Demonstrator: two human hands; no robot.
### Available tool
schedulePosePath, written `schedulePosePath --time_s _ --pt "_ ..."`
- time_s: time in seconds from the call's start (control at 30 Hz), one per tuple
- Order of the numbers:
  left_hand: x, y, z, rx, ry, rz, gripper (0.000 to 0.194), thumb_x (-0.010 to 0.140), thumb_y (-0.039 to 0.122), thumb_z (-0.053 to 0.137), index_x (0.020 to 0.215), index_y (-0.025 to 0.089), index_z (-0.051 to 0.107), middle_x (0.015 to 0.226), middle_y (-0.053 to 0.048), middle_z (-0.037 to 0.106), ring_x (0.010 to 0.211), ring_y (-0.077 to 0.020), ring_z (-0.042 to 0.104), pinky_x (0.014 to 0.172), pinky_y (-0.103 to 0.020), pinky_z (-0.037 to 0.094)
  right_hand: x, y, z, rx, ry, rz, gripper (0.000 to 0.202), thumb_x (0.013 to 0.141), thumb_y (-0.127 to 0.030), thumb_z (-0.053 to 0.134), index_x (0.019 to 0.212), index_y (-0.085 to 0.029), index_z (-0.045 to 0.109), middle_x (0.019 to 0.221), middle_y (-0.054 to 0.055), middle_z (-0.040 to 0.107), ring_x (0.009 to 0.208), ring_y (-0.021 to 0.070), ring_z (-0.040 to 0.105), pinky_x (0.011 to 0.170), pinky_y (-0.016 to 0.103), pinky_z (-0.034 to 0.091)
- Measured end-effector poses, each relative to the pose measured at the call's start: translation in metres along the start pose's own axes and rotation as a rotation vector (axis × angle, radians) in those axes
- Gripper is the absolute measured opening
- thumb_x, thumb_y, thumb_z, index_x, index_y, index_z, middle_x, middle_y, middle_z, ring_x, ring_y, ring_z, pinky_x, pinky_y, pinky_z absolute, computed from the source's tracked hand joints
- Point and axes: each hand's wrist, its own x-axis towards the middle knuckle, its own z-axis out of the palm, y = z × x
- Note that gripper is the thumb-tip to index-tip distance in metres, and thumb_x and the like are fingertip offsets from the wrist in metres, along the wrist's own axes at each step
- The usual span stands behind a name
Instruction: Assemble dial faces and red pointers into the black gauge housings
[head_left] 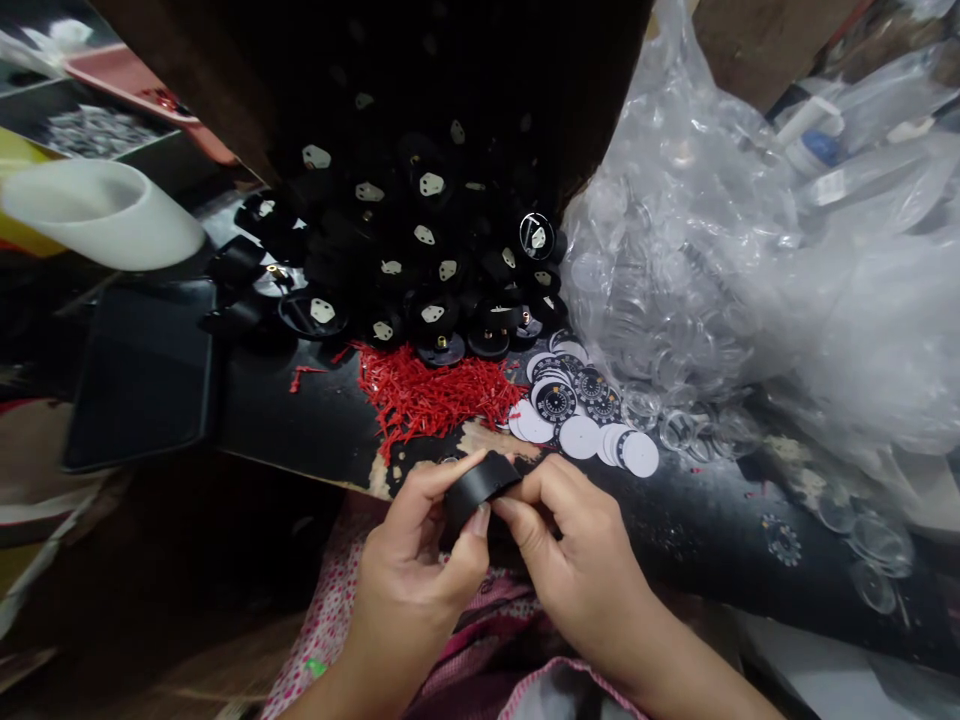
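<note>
My left hand [429, 555] is closed round a black round gauge housing [480, 490], held on edge just in front of the bench edge. At its right side, the thumb and fingers of my right hand [566, 530] pinch the housing's rim; its far face is turned away. Just beyond my hands lies a pile of small red pointers [431, 390]. To the right of that pile are round dial discs [556, 400], some showing black printed faces and others white backs [580, 437]. Behind the pointers, many similar black housings [433, 312] with pale plates are heaped.
A clear plastic bag [667, 290] of transparent rings bulges at right, with loose clear rings [679, 430] before it. A dark phone-like slab [142, 375] and a white cup [105, 215] are at left. A pink tray [124, 75] stands farther back.
</note>
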Motion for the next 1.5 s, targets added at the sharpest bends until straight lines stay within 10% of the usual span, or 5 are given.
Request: schedulePosePath --time_s 0.57,0.7,0.87,1.13,1.5 --pt "0.014 -0.012 0.009 -0.384 -0.127 -0.449 0.042 0.077 0.041 0.077 0.118 0.032 0.072 0.137 -0.003 0.064 0.138 -0.0305 0.046 0.113 -0.041 0.038 0.024 0.013 -0.014 -0.754 -0.026 -0.399 0.023 0.093 -0.015 0.044 0.081 -0.016 0.064 0.075 0.006 0.064 0.073 0.0207 0.055 0.068 0.035 0.040" --pt "0.011 -0.012 0.020 -0.535 0.008 -0.675 0.040 0.072 0.048 0.079 0.108 0.030 0.075 0.124 -0.005 0.072 0.131 -0.0354 0.053 0.100 -0.043 0.053 0.024 0.008 -0.010 -0.703 0.029 -0.252 0.016 0.089 -0.017 0.049 0.079 -0.017 0.062 0.075 0.004 0.064 0.070 0.0179 0.056 0.068 0.032 0.041" --pt "0.010 -0.024 0.025 -0.502 -0.135 -0.529 0.042 0.077 0.041 0.077 0.118 0.036 0.071 0.135 0.001 0.065 0.136 -0.0282 0.049 0.106 -0.034 0.048 0.017 0.018 -0.041 -0.439 -0.041 -0.050 0.010 0.093 -0.022 0.058 0.088 -0.020 0.066 0.082 0.000 0.071 0.075 0.0136 0.062 0.072 0.026 0.044" --pt "0.012 -0.023 0.038 -0.665 -0.248 -0.510 0.036 0.086 0.040 0.069 0.120 0.028 0.071 0.134 -0.007 0.066 0.125 -0.0284 0.059 0.097 -0.037 0.057 0.024 0.081 -0.113 -0.983 0.167 0.130 0.035 0.089 -0.010 0.054 0.122 -0.013 0.065 0.117 0.017 0.070 0.103 0.0309 0.063 0.088 0.047 0.046" --pt "0.026 -0.007 0.041 -0.877 -0.266 -0.785 0.025 0.091 0.039 0.064 0.106 0.023 0.076 0.102 -0.004 0.078 0.087 -0.0144 0.072 0.079 -0.023 0.059 0.000 0.033 -0.033 -0.728 0.083 -0.321 0.035 0.097 -0.039 0.056 0.124 -0.019 0.066 0.139 0.012 0.060 0.121 0.0304 0.057 0.095 0.048 0.046"
